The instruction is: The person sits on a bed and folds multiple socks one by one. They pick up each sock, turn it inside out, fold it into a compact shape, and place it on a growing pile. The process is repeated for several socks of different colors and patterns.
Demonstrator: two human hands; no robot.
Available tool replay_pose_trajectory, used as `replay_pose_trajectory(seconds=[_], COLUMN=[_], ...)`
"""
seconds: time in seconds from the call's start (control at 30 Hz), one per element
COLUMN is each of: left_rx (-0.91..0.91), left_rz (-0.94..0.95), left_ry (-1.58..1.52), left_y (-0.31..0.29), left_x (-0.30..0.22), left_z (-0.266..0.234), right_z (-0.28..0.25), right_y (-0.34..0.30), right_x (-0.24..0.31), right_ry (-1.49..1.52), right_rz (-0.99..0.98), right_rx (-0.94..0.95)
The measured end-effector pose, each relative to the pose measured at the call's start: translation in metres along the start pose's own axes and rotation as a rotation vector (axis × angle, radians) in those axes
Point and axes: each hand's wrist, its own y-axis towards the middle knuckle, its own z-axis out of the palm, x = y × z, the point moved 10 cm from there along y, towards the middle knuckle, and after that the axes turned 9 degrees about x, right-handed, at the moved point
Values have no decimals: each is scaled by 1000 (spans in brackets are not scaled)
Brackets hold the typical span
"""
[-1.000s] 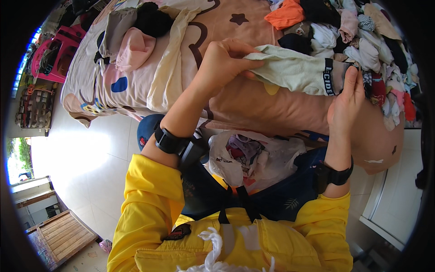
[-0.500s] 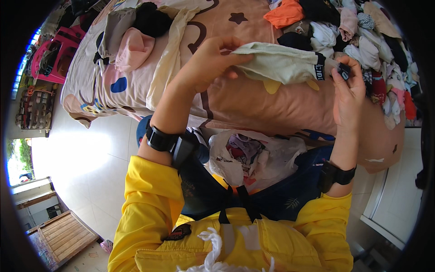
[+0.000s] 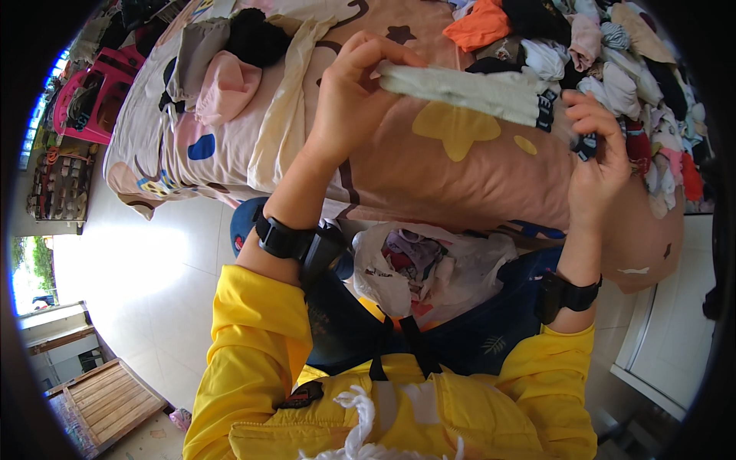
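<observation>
A pale, whitish-green sock (image 3: pixel 468 92) stretches between my two hands above the bed. It is narrow and flattened, with a black patterned band at the cuff end. My left hand (image 3: pixel 359 96) pinches the toe end between thumb and fingers. At the cuff end is my right hand (image 3: pixel 596 149), its thumb and lower fingers closed and its upper fingers bent apart. A small dark piece with pale marks (image 3: pixel 586 146) shows in that grip; whether it is part of the sock's cuff I cannot make out.
Socks and small clothes form a big heap (image 3: pixel 625 88) at the far right, an orange garment (image 3: pixel 479 24) at its edge. A pink cloth (image 3: pixel 227 88) and a black one (image 3: pixel 257 37) lie far left. Between my legs sits a white plastic bag (image 3: pixel 479 268) of clothes. A pink stool (image 3: pixel 96 96) stands left.
My left hand has risen and moved slightly left with the toe end. The sock looks narrower and straighter. My right hand has dropped slightly, its upper fingers spreading from the cuff.
</observation>
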Motion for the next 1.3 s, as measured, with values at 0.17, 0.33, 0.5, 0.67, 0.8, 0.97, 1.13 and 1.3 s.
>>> replay_pose_trajectory(seconds=[0.17,0.33,0.5,0.67,0.8,0.97,1.13,1.3], left_rx=[-117,-37,-16,12,29,40,31,-289], left_rz=[-377,-698,-752,-712,-631,-566,-394,-555], left_ry=[-395,-607,-689,-632,-639,-723,-325,-395], left_y=[-6,-26,-31,-30,-27,-25,-18,-27], left_x=[39,60,58,47,38,37,29,52], left_z=[-17,3,17,36,46,50,43,17], right_z=[-16,17,12,33,57,62,69,41], right_y=[-28,-50,-48,-32,-25,-28,-31,-29], right_x=[-61,-77,-77,-49,-31,-36,-36,-26], right_ry=[503,739,652,601,546,522,472,479], right_rz=[547,917,925,725,612,652,684,601], right_rx=[-254,-109,-215,-156,-43,-41,-37,-288])
